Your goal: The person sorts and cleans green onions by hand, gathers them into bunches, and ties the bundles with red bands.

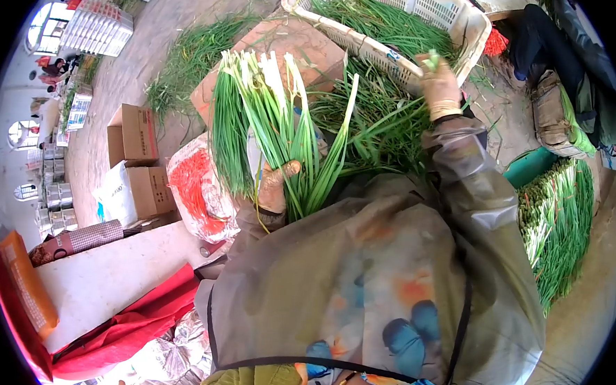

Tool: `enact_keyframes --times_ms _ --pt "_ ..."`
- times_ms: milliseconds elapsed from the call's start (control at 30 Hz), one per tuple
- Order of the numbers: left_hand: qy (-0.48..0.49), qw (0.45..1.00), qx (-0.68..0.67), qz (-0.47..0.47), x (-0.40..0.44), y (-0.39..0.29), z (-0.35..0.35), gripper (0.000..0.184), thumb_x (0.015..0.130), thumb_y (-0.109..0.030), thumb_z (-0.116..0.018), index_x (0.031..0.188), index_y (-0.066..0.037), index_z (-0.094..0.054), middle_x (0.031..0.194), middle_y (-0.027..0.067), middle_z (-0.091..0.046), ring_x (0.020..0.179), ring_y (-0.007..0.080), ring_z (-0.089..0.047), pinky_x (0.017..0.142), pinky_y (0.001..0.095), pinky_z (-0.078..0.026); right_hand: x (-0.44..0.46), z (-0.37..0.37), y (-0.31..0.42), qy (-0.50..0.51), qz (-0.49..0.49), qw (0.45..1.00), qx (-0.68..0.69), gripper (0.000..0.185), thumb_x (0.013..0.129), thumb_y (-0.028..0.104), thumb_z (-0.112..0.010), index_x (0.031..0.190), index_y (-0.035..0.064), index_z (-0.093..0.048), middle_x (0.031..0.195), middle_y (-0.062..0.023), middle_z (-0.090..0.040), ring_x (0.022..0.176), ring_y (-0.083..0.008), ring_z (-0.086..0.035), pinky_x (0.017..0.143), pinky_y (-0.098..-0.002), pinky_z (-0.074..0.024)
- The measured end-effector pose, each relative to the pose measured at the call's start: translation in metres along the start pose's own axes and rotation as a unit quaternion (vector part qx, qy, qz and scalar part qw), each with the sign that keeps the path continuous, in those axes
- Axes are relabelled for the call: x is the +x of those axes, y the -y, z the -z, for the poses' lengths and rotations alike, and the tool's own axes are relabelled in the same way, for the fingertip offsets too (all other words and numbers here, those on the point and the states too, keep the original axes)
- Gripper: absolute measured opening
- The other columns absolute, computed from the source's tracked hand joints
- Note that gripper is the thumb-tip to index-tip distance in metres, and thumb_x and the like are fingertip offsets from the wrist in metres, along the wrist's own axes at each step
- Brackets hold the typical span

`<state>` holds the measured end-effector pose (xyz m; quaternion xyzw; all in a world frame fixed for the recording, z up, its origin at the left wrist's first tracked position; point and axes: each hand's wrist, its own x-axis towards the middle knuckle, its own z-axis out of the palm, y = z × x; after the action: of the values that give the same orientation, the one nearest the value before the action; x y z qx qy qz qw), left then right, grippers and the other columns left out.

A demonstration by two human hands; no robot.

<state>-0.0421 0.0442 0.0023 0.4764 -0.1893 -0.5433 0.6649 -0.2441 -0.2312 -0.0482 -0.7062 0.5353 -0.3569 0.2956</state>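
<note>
Closest thing is the translucent olive-brown plastic smock with blue and orange patterning showing through. Just past it, the left hand has its fingers closed around the lower part of a fanned bunch of long green stalks with whitish ends, white ends pointing away from the body. A few stalks splay off to the right of the rest.

The right hand is stretched further out, fingers curled in around something small and pale green; can't tell exactly what. It's by the near side of a white perforated plastic crate with more thin green stalks in it. Loose dark green leaves are heaped between the two hands.

Off left there's a bundle of red plastic strips and a couple of brown cardboard boxes. To the right, upright green bundles are packed together. Way back left: stacked white crates.
</note>
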Motion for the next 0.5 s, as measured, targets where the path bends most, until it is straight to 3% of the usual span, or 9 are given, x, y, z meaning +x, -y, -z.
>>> enact_keyframes --times_ms 33,67,133,200,267,333,467,500 --pt "0.003 1.0 0.0 0.005 0.0 0.0 0.0 0.046 0.069 -0.01 -0.071 0.111 -0.005 -0.054 0.098 0.0047 -0.061 0.085 0.0169 -0.059 0.073 0.0305 -0.05 0.0 0.023 0.02 -0.025 -0.037 0.999 -0.026 0.017 0.088 0.025 -0.053 0.097 0.0143 -0.062 0.069 -0.0079 -0.062 0.058 -0.019 -0.058 0.054 -0.0326 -0.0465" --pt "0.002 1.0 0.001 0.007 0.0 0.001 0.002 0.046 0.069 -0.01 -0.071 0.111 -0.005 -0.054 0.098 0.0047 -0.061 0.085 0.0169 -0.059 0.073 0.0305 -0.05 0.012 0.02 -0.006 -0.032 -0.004 0.991 0.127 0.021 0.088 0.029 -0.055 0.096 0.0111 -0.062 0.056 -0.0038 -0.055 0.046 -0.014 -0.049 0.046 -0.0283 -0.0415" --pt "0.008 1.0 -0.008 0.014 0.002 0.006 0.009 0.047 0.069 -0.01 -0.072 0.112 -0.005 -0.053 0.099 0.0047 -0.06 0.087 0.0168 -0.058 0.074 0.0307 -0.05 0.003 0.028 0.014 0.068 -0.118 0.934 0.33 0.024 0.087 0.031 -0.055 0.092 0.0089 -0.062 0.048 0.0013 -0.043 0.039 -0.0096 -0.038 0.038 -0.024 -0.0318" --pt "0.017 1.0 -0.015 0.016 0.003 0.01 0.009 0.047 0.069 -0.01 -0.072 0.112 -0.005 -0.053 0.1 0.005 -0.06 0.087 0.0172 -0.058 0.074 0.0308 -0.05 -0.01 0.017 0.016 0.358 -0.206 0.82 0.395 0.025 0.086 0.033 -0.058 0.089 0.0086 -0.063 0.046 0.0036 -0.037 0.037 -0.0065 -0.032 0.035 -0.0219 -0.0234" --pt "0.024 0.999 -0.025 0.011 0.007 0.014 0.01 0.047 0.068 -0.01 -0.072 0.112 -0.005 -0.053 0.101 0.0054 -0.06 0.088 0.0175 -0.058 0.074 0.0309 -0.05 -0.04 0.0 0.044 0.435 -0.283 0.771 0.368 0.026 0.086 0.029 -0.058 0.102 0.0087 -0.062 0.047 0.0059 -0.032 0.039 -0.0042 -0.03 0.036 -0.0217 -0.0205" --pt "0.005 1.0 0.005 0.013 0.009 0.022 0.02 0.047 0.069 -0.008 -0.071 0.111 -0.005 -0.053 0.1 0.0066 -0.06 0.087 0.0182 -0.059 0.075 0.0315 -0.049 -0.055 -0.01 0.066 0.454 -0.242 0.733 0.445 0.027 0.087 0.029 -0.057 0.103 0.0081 -0.061 0.048 0.0057 -0.032 0.038 -0.0046 -0.029 0.036 -0.0221 -0.0195" --pt "0.008 1.0 0.002 0.016 0.001 0.011 0.01 0.045 0.069 -0.009 -0.072 0.11 -0.004 -0.054 0.097 0.0079 -0.061 0.085 0.0195 -0.059 0.075 0.0329 -0.049 -0.022 0.003 0.082 0.406 -0.148 0.798 0.42 0.024 0.085 0.026 -0.06 0.101 0.0082 -0.062 0.05 0.0049 -0.033 0.041 -0.0052 -0.03 0.039 -0.0193 -0.0225" --pt "0.022 1.0 -0.003 0.013 -0.006 -0.008 -0.006 0.043 0.069 -0.009 -0.071 0.108 -0.004 -0.055 0.095 0.0075 -0.062 0.083 0.0197 -0.06 0.075 0.0329 -0.049 -0.006 0.011 0.086 0.294 -0.163 0.847 0.413 0.026 0.084 0.028 -0.06 0.102 0.0094 -0.062 0.053 0.0022 -0.041 0.046 -0.0059 -0.036 0.042 -0.0204 -0.0292"
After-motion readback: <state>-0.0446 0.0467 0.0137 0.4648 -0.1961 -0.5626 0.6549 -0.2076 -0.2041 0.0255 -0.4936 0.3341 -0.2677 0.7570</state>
